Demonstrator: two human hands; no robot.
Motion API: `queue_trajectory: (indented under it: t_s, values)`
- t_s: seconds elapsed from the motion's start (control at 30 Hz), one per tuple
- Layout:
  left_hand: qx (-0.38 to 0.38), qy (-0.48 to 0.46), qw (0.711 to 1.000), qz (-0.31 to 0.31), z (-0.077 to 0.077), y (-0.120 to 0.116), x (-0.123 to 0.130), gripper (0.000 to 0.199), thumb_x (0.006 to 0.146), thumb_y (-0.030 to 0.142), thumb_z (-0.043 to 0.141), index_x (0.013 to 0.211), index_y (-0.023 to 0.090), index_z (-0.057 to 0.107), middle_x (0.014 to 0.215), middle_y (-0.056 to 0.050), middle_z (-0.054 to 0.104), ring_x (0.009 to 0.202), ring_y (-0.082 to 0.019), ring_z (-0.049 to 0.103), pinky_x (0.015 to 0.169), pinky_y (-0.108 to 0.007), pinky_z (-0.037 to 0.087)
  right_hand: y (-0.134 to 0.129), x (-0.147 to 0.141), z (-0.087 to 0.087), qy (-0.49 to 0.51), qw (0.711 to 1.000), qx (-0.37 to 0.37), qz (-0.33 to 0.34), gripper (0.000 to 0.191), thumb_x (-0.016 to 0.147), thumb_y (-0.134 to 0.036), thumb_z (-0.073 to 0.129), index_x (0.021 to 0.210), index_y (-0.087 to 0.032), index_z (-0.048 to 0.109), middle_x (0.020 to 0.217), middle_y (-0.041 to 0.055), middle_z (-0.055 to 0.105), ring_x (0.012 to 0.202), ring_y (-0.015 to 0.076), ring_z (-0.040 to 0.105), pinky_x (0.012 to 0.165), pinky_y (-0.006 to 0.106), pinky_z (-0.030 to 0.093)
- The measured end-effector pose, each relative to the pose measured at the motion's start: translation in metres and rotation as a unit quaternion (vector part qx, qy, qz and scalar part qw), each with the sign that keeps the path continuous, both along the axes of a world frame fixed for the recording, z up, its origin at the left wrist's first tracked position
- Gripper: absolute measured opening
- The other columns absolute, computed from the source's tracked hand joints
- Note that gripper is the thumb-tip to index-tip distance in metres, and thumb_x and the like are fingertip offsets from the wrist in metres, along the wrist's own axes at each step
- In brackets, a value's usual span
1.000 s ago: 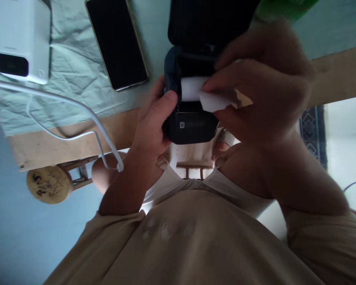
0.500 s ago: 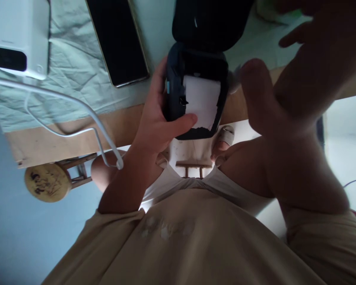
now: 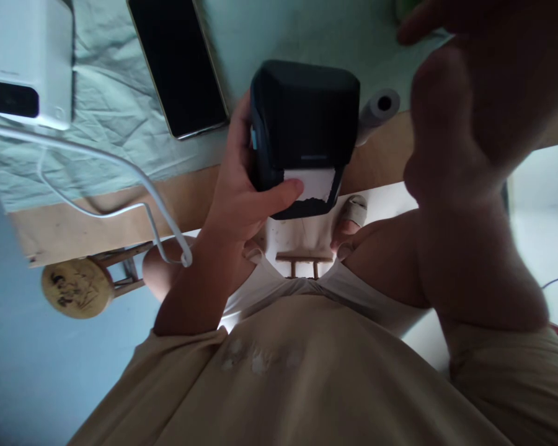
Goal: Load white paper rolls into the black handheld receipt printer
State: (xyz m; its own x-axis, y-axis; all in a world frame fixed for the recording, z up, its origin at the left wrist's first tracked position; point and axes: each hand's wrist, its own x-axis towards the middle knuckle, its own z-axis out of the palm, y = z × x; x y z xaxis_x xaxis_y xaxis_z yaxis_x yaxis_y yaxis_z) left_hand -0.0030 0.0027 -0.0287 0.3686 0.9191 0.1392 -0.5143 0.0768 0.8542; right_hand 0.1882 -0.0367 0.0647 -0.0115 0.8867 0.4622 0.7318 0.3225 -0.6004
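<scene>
My left hand [image 3: 242, 195] grips a small black portable receipt printer [image 3: 304, 114] by its left side, over the table's front edge. Its thumb presses on white paper [image 3: 317, 183] that sticks out below the lid. The lid is down over most of the printer; whether it is latched I cannot tell. My right hand [image 3: 456, 105], dark and slightly blurred, is apart from the printer at the upper right. Its thumb and index finger are spread, with nothing seen between them. Between the printer and that hand lies a white paper roll [image 3: 374, 116].
A black-screened phone [image 3: 179, 68] lies on the green cloth [image 3: 105, 68], left of the printer. A white power bank [image 3: 32, 52] is farther left, and a white cable [image 3: 106, 155] hangs over the wooden table edge [image 3: 88, 229]. A round stool [image 3: 78, 288] stands below.
The printer's lid has swung down from upright and now covers most of the paper. My right hand has moved up and right, away from the printer. The paper roll shows more plainly.
</scene>
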Motion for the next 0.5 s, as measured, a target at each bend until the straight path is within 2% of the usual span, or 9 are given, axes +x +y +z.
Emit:
queue_trajectory:
  t_s: [0.07, 0.17, 0.23, 0.3, 0.4, 0.5]
  values:
    - [0.017, -0.004, 1.0, -0.018, -0.005, 0.002, 0.001, 0.074, 0.058, 0.015, 0.087, 0.124, 0.038, 0.063, 0.124, 0.002, 0.064, 0.116, -0.019, 0.063, 0.095, -0.029, 0.057, 0.002, 0.004, -0.004, -0.069, 0.996, 0.031, 0.048, 0.038, 0.096, -0.037, 0.046, 0.124, -0.013, 0.055, 0.124, 0.001, 0.061, 0.121, 0.0111, 0.059, 0.102, 0.027, 0.047]
    - [0.053, -0.045, 0.997, -0.039, -0.01, 0.003, 0.001, 0.076, 0.056, 0.024, 0.091, 0.125, 0.039, 0.064, 0.119, 0.002, 0.066, 0.118, -0.021, 0.064, 0.097, -0.032, 0.058, 0.005, 0.004, -0.01, -0.142, 0.985, 0.043, 0.091, 0.046, 0.095, -0.046, 0.048, 0.123, -0.011, 0.059, 0.131, 0.0079, 0.059, 0.13, 0.0174, 0.056, 0.113, 0.037, 0.046]
    - [0.015, -0.054, 0.998, -0.03, -0.007, 0.0, -0.001, 0.054, 0.072, 0.025, 0.082, 0.123, 0.03, 0.067, 0.115, -0.002, 0.068, 0.107, -0.018, 0.068, 0.089, -0.03, 0.061, 0.005, 0.001, -0.012, -0.163, 0.982, 0.025, 0.09, 0.051, 0.094, -0.055, 0.047, 0.122, -0.014, 0.057, 0.132, 0.0078, 0.059, 0.133, 0.0206, 0.055, 0.113, 0.043, 0.046]
    - [-0.008, -0.064, 0.997, -0.049, -0.002, -0.004, -0.003, 0.037, 0.082, 0.024, 0.074, 0.118, 0.023, 0.069, 0.109, -0.004, 0.07, 0.096, -0.015, 0.07, 0.079, -0.026, 0.061, 0.004, -0.002, -0.013, -0.182, 0.98, 0.009, 0.084, 0.053, 0.094, -0.061, 0.045, 0.121, -0.016, 0.054, 0.131, 0.0077, 0.059, 0.132, 0.0215, 0.056, 0.111, 0.044, 0.047]
    - [-0.025, -0.067, 0.995, -0.068, 0.006, -0.007, -0.004, 0.033, 0.085, 0.022, 0.072, 0.117, 0.019, 0.067, 0.103, -0.004, 0.07, 0.085, -0.012, 0.069, 0.068, -0.023, 0.061, 0.002, -0.005, -0.011, -0.194, 0.978, -0.016, 0.071, 0.058, 0.094, -0.066, 0.039, 0.122, -0.016, 0.052, 0.129, 0.0087, 0.056, 0.128, 0.0217, 0.057, 0.108, 0.044, 0.048]
    - [-0.039, -0.073, 0.995, -0.056, 0.006, -0.006, 0.0, 0.032, 0.084, 0.022, 0.072, 0.115, 0.019, 0.066, 0.095, -0.003, 0.068, 0.075, -0.012, 0.067, 0.058, -0.021, 0.057, 0.001, -0.008, -0.009, -0.198, 0.978, -0.027, 0.061, 0.064, 0.094, -0.069, 0.036, 0.123, -0.014, 0.053, 0.127, 0.0086, 0.056, 0.127, 0.0243, 0.056, 0.109, 0.045, 0.045]
